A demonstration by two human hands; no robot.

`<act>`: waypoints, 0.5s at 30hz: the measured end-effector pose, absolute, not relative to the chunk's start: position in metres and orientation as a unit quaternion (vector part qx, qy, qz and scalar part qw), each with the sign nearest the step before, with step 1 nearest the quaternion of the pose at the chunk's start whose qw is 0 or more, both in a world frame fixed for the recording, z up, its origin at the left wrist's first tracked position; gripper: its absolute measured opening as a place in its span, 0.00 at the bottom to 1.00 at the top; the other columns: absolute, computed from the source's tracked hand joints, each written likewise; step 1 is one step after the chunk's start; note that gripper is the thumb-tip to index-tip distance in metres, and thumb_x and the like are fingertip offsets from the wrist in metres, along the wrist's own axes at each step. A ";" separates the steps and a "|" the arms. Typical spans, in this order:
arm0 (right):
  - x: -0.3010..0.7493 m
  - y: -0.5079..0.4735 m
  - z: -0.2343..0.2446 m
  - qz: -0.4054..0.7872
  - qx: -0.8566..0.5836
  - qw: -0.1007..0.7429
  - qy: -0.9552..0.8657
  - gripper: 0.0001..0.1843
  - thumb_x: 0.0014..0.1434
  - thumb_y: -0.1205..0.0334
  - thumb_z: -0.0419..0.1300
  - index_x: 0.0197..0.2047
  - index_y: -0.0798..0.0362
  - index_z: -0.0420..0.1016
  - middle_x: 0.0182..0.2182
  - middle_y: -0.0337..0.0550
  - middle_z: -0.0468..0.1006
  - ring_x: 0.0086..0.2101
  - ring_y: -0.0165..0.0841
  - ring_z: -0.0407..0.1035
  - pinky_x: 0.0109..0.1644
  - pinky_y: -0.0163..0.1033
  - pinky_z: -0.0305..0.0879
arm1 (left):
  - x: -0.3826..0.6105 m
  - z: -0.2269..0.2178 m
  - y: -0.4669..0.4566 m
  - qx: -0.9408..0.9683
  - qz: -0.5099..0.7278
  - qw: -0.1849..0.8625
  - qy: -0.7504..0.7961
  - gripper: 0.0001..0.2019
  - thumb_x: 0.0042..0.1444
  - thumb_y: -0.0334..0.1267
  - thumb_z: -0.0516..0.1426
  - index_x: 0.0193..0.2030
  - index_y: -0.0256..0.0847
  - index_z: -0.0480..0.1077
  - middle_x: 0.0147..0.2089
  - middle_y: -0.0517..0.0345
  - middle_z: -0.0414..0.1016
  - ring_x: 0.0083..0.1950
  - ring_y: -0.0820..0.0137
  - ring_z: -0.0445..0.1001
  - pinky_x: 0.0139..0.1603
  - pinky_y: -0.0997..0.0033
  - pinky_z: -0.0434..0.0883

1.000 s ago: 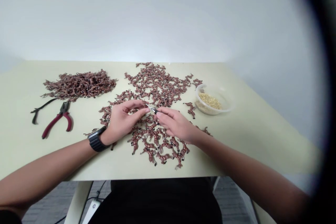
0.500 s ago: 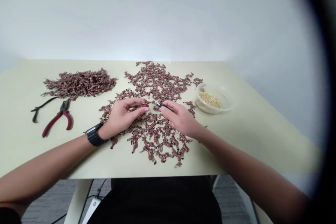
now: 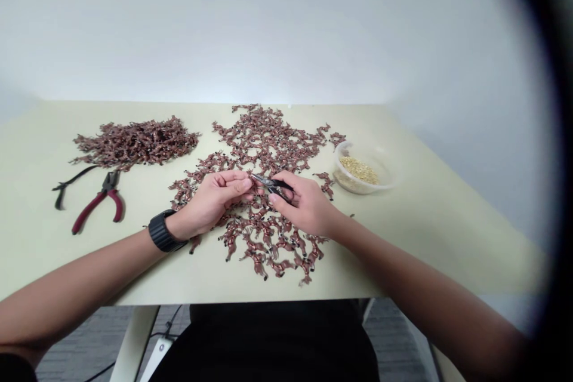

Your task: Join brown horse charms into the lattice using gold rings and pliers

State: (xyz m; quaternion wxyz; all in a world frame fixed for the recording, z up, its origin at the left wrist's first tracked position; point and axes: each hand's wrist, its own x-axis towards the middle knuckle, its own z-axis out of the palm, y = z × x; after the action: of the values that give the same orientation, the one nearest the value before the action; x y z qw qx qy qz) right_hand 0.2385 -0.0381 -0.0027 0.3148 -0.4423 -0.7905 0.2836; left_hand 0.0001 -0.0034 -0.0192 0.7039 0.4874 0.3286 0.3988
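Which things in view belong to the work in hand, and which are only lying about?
Likely in use:
black-handled pliers in right hand
brown figures
tub of gold pieces

Likely lying about:
red-handled pliers
black item beside them

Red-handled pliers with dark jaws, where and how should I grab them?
Red-handled pliers: probably best by both handles, from the table's near side. They splay toward you, while the dark jaws point away, toward the heaped brown animal figurines.
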 end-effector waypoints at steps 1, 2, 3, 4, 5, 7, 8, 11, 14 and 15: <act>0.239 -0.038 -0.003 0.283 -0.442 0.315 -0.791 0.11 0.68 0.52 0.57 0.46 0.50 0.71 0.27 0.34 0.64 0.26 0.28 0.58 0.32 0.36 0.54 | 0.000 -0.020 -0.003 0.485 0.400 0.706 0.327 0.07 0.57 0.39 0.68 0.40 0.39 0.80 0.38 0.57 0.80 0.40 0.73 0.80 0.47 0.75 0.77; 0.239 -0.038 -0.003 0.284 -0.442 0.313 -0.791 0.11 0.68 0.52 0.57 0.46 0.51 0.71 0.27 0.34 0.63 0.26 0.28 0.58 0.32 0.36 0.54 | 0.000 -0.020 -0.003 0.483 0.401 0.707 0.326 0.07 0.57 0.39 0.68 0.40 0.39 0.80 0.38 0.57 0.80 0.39 0.73 0.79 0.47 0.75 0.77; 0.239 -0.037 -0.003 0.286 -0.442 0.311 -0.791 0.12 0.68 0.51 0.57 0.45 0.51 0.71 0.26 0.34 0.63 0.26 0.28 0.57 0.31 0.36 0.53 | 0.000 -0.020 -0.003 0.482 0.400 0.708 0.326 0.07 0.57 0.39 0.68 0.40 0.39 0.80 0.38 0.58 0.80 0.39 0.74 0.79 0.47 0.75 0.77; 0.240 -0.037 -0.003 0.289 -0.442 0.308 -0.791 0.12 0.68 0.51 0.57 0.45 0.51 0.70 0.26 0.34 0.62 0.26 0.28 0.57 0.31 0.36 0.53 | 0.000 -0.019 -0.003 0.483 0.399 0.707 0.327 0.07 0.57 0.39 0.68 0.40 0.39 0.80 0.38 0.57 0.80 0.39 0.73 0.79 0.47 0.75 0.77; 0.240 -0.037 -0.003 0.292 -0.442 0.305 -0.791 0.12 0.68 0.51 0.57 0.44 0.50 0.70 0.26 0.33 0.62 0.26 0.28 0.57 0.31 0.36 0.53 | 0.000 -0.019 -0.003 0.487 0.397 0.705 0.330 0.07 0.57 0.39 0.68 0.40 0.39 0.80 0.39 0.56 0.81 0.40 0.73 0.80 0.47 0.74 0.76; 0.240 -0.037 -0.004 0.304 -0.441 0.305 -0.787 0.12 0.68 0.50 0.57 0.44 0.50 0.70 0.26 0.33 0.61 0.26 0.28 0.57 0.30 0.36 0.52 | 0.001 -0.018 -0.004 0.502 0.394 0.690 0.340 0.09 0.57 0.40 0.68 0.40 0.38 0.79 0.40 0.54 0.82 0.40 0.72 0.80 0.47 0.74 0.76; 0.239 -0.037 -0.004 0.315 -0.441 0.305 -0.783 0.12 0.68 0.50 0.57 0.43 0.50 0.70 0.26 0.33 0.61 0.25 0.28 0.56 0.30 0.36 0.52 | 0.001 -0.017 -0.005 0.513 0.398 0.676 0.348 0.09 0.56 0.41 0.69 0.40 0.38 0.79 0.40 0.54 0.82 0.39 0.71 0.80 0.46 0.74 0.76; 0.237 -0.039 -0.004 0.386 -0.437 0.309 -0.751 0.13 0.69 0.49 0.56 0.41 0.50 0.69 0.26 0.33 0.61 0.25 0.28 0.55 0.29 0.35 0.52 | 0.003 -0.016 -0.009 0.567 0.426 0.590 0.385 0.12 0.54 0.41 0.70 0.42 0.39 0.79 0.40 0.53 0.84 0.39 0.68 0.81 0.43 0.72 0.77; 0.234 -0.041 -0.001 0.548 -0.419 0.294 -0.662 0.16 0.69 0.45 0.54 0.42 0.50 0.68 0.26 0.33 0.58 0.24 0.27 0.51 0.25 0.34 0.49 | -0.002 -0.015 -0.010 0.671 0.462 0.406 0.413 0.13 0.54 0.41 0.70 0.44 0.40 0.80 0.46 0.49 0.84 0.45 0.61 0.82 0.51 0.62 0.78; 0.233 -0.040 0.001 0.618 -0.405 0.277 -0.614 0.17 0.69 0.44 0.53 0.42 0.50 0.68 0.26 0.32 0.56 0.23 0.26 0.47 0.24 0.33 0.46 | -0.006 -0.015 -0.008 0.715 0.464 0.330 0.406 0.13 0.55 0.41 0.69 0.46 0.41 0.81 0.49 0.48 0.84 0.49 0.59 0.82 0.56 0.58 0.76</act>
State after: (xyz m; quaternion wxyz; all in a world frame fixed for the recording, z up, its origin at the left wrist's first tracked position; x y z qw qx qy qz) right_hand 0.2332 -0.0405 0.0014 0.2766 -0.4048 -0.6143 0.6182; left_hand -0.0061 -0.0083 -0.0146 0.3304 0.7147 0.4065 0.4636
